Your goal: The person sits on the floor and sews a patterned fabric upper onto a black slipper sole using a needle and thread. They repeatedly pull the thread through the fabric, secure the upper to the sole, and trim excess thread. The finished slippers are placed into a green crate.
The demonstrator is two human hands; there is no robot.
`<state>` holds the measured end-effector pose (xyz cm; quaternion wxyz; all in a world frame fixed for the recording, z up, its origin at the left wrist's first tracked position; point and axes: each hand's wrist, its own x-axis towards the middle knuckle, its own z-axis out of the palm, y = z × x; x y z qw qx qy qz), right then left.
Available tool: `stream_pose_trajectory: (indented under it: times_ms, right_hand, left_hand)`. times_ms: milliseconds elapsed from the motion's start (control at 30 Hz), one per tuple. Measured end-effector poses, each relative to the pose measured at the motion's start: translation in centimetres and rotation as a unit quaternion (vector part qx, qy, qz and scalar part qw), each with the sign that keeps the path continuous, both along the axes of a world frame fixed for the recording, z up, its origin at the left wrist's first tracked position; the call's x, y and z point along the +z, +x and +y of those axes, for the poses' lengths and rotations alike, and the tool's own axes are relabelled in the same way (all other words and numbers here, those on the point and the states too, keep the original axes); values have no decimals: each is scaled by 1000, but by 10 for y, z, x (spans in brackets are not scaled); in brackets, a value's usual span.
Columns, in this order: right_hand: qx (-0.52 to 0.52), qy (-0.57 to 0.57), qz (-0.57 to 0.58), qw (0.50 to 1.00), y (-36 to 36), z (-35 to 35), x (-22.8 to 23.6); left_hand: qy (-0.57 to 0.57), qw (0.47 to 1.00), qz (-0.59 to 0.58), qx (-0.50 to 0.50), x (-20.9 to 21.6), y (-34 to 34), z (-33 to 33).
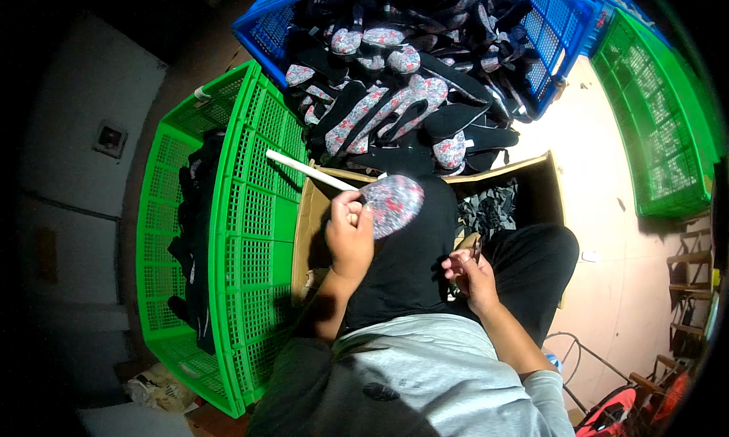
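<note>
Above my lap, my left hand (pixel 352 236) is closed on a floral slipper (pixel 396 203), white and grey with red flowers, its rounded toe showing and slightly blurred. A white stick (pixel 307 169) juts out to the upper left from the same spot; whether it sits inside the slipper or only in my fingers I cannot tell. My right hand (pixel 472 276) hovers over my thigh, fingers bent around a small dark tool (pixel 477 248), possibly thread snips. The two hands are apart, and the right one does not touch the slipper.
A blue crate (pixel 558 38) ahead overflows with black and floral slippers (pixel 380 107). An open cardboard box (pixel 560 190) holds dark scraps (pixel 490 209). Dark pieces (pixel 199 232) fill a green crate (pixel 262 285) at left; another green crate (pixel 653 118) stands at far right.
</note>
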<state>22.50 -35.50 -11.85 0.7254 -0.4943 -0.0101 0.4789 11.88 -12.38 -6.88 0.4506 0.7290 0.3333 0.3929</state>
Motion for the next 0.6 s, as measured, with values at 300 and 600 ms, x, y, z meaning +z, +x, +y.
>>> stream_pose_trajectory:
  times_ms: [300, 600]
  right_hand:
    - [-176, 33, -94, 979, 30, 11, 43]
    - [-331, -80, -260, 904, 73, -50, 59]
  left_hand:
    - [468, 827, -61, -305, 28, 48, -49]
    - [-178, 914, -29, -362, -12, 131, -113]
